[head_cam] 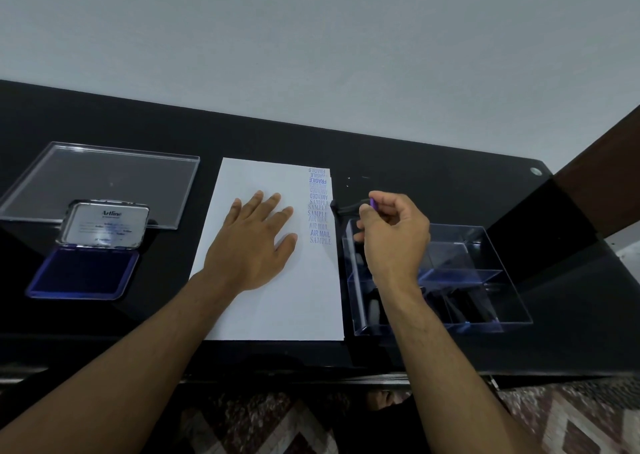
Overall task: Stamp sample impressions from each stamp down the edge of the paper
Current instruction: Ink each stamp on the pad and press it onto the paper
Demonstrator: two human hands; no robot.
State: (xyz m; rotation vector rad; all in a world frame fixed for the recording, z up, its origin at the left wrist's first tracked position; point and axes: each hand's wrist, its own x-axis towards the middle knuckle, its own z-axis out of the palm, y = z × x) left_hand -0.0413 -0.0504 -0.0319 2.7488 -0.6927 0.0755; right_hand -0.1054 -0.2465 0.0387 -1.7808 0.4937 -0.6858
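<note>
my left hand (254, 242) lies flat on the paper (277, 297) at frame centre; my right hand (391, 232) pinches a stamp (348, 208) beside its right edge. impressions (319, 207) fill the upper edge; the lower stretch looks unstamped.

**Body appearance, head view**

2 forearms in frame, both bare to the lower edge; no sleeves showing. Left hand (254, 242) and right hand (393, 235): short nails where visible. Fine hair along both forearms.

1 head view looks steeply down, close over the black desk (450, 162)
</note>
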